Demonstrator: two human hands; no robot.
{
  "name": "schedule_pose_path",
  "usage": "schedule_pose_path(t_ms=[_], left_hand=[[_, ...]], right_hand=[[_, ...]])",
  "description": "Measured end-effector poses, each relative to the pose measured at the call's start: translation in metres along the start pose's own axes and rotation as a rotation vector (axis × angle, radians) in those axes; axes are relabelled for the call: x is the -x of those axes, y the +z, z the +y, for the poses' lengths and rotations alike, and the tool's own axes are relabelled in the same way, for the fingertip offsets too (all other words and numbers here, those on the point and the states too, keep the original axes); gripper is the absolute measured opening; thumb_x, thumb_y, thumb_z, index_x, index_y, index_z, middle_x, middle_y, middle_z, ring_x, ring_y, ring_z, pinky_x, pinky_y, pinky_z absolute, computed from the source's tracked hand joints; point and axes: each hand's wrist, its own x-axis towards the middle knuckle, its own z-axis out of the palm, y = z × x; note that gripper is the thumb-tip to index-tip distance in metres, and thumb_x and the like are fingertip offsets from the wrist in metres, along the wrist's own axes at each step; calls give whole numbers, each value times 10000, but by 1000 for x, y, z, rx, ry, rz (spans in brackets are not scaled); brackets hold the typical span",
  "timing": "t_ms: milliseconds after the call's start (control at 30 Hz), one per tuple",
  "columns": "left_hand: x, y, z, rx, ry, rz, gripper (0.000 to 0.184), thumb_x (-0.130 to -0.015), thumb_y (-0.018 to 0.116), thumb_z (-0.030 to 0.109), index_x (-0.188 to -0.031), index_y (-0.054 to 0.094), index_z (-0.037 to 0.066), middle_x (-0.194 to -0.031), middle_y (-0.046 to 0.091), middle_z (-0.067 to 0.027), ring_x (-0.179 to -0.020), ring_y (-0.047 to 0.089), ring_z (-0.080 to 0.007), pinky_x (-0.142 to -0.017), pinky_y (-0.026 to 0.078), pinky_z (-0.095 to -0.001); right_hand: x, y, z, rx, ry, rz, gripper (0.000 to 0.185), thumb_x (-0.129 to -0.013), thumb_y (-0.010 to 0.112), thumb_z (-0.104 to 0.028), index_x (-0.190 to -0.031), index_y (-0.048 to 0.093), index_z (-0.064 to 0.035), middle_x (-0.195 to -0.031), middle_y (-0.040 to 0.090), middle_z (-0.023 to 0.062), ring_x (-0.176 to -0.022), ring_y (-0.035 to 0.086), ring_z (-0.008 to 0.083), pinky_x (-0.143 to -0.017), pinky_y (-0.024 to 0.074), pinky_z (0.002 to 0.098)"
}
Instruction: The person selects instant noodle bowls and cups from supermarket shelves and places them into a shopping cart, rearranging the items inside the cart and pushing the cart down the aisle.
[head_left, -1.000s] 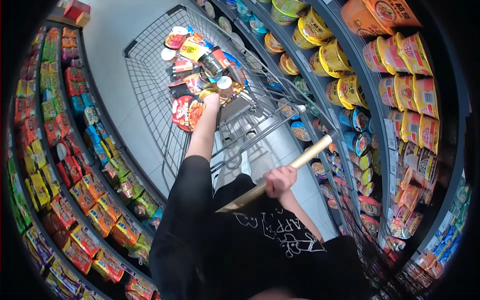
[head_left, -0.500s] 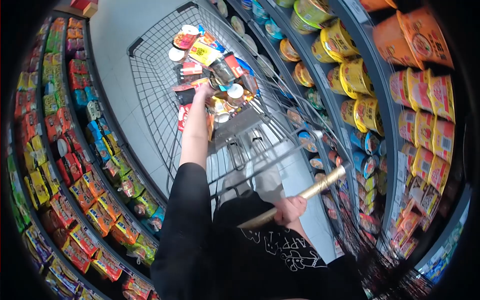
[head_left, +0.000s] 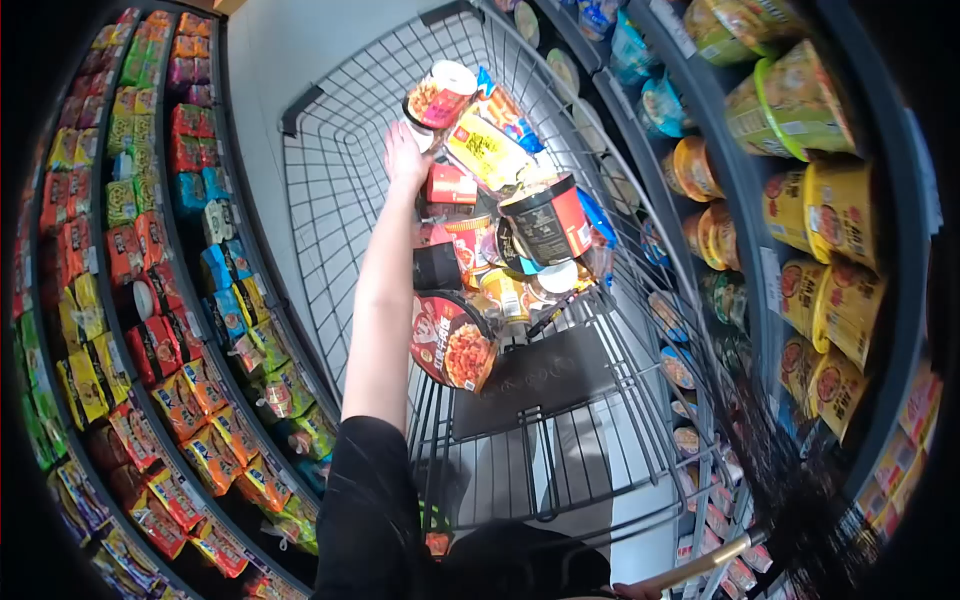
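My left hand (head_left: pixel 405 157) reaches into the shopping cart (head_left: pixel 330 165), its fingers and thumb around a white-lidded cup (head_left: pixel 420 136), mostly covered by the hand. Touching that cup is a red instant noodle cup (head_left: pixel 440 92) with a white lid. A yellow packet (head_left: pixel 487 148) lies to the right. Nearer to me are a dark noodle tub (head_left: pixel 547 220), tilted on its side, and a red noodle bowl (head_left: pixel 453 342). At the bottom edge, my right hand (head_left: pixel 632 591) grips the gold cart handle (head_left: pixel 700 565); only a little of it shows.
Shelves of bagged instant noodles (head_left: pixel 150 350) line the left side. On the right, shelves hold noodle tubs (head_left: pixel 830 215), close to the cart's side. A dark plastic panel (head_left: pixel 530 380) sits at the cart's near end. Dark strands of hair (head_left: pixel 800 500) hang at lower right.
My left hand has moved from the middle of the pile to the far left, onto the white-lidded cup. The view has shifted closer over the cart, and my right hand has nearly left it.
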Motion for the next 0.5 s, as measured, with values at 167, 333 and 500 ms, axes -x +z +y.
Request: schedule_pose_path(t_ms=[167, 333, 500], left_hand=[[-34, 23, -12, 0, -3, -62, 955, -526, 756, 265, -1263, 193, 39, -1325, 205, -124, -1229, 200, -279, -959, 289, -406], [-23, 7, -2, 99, -125, -70, 800, -465, 774, 212, -1131, 341, 116, -1102, 393, -154, -974, 486, -305, -831, 416, -385], [3, -29, -41, 204, -528, 225, 819, -497, 763, 303, -1092, 324, -48, -1040, 433, -196, -962, 494, -275, -822, 415, -368]], right_hand=[[-34, -3, 30, -11, -131, -43, 254, -804, 380, -422, -841, 572, -260, -826, 534, -94, -740, 493, 70, -797, 318, 363], [-50, -6, 47, 47, -234, -34, 259, -810, 372, -424, -862, 566, -261, -842, 531, -93, -756, 489, 70, -808, 309, 376], [-56, -8, 52, 136, -315, 8, 265, -816, 365, -426, -882, 561, -261, -858, 529, -93, -772, 485, 71, -820, 300, 390]])
